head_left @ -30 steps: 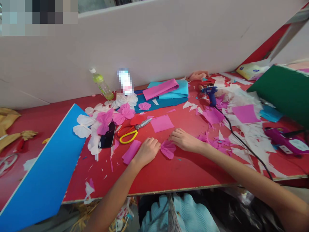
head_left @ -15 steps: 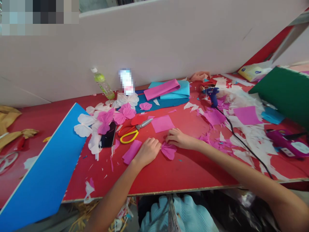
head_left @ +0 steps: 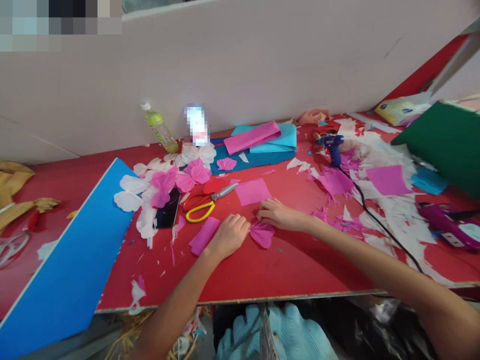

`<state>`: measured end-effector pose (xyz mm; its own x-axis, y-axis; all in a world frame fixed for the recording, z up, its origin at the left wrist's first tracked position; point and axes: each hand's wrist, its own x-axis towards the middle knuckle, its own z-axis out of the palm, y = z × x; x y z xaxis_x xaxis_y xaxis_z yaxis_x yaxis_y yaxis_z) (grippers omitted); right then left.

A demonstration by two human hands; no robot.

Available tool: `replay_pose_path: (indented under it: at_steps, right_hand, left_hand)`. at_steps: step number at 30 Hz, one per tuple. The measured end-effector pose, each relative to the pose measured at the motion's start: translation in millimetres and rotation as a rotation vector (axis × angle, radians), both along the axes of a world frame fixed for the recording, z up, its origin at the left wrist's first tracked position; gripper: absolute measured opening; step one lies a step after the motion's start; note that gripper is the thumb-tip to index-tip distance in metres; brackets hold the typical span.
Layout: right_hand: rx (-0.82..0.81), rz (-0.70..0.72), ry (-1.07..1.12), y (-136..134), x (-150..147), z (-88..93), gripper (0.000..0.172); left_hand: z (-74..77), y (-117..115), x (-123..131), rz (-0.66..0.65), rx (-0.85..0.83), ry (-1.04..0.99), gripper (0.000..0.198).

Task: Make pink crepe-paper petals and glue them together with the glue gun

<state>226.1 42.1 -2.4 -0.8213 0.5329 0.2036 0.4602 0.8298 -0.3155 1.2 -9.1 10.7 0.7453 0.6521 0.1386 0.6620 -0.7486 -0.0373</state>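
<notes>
A pink crepe-paper petal piece, pleated and fanned out, lies low over the red table between my hands. My left hand is closed at its gathered left end, fingertips pinched and partly hidden. From above, my right hand has its bent fingers closed on the piece's upper side. Just behind sits a flat pink paper square. Scissors with red and yellow handles rest to the left, near a folded pink strip.
White and pink paper flowers partly cover a dark phone. A drink bottle leans on the back panel. A blue board slants across the left. On the right are a glue gun with a black cord and many paper scraps.
Both hands stay almost still at the pink petal piece. The view has shifted very slightly.
</notes>
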Motion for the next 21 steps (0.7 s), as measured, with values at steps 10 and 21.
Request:
replay_pose_path:
  at_steps: [10, 21]
  right_hand:
    - [-0.031, 0.057, 0.018, -5.2, -12.0, 9.6, 0.02]
    - [0.088, 0.095, -0.046, -6.2, -22.6, 6.9, 0.019]
  left_hand:
    - [0.5, -0.4, 0.1, 0.001, 0.01, -0.006, 0.022]
    - [0.1, -0.6, -0.6, 0.0, 0.019, -0.007, 0.023]
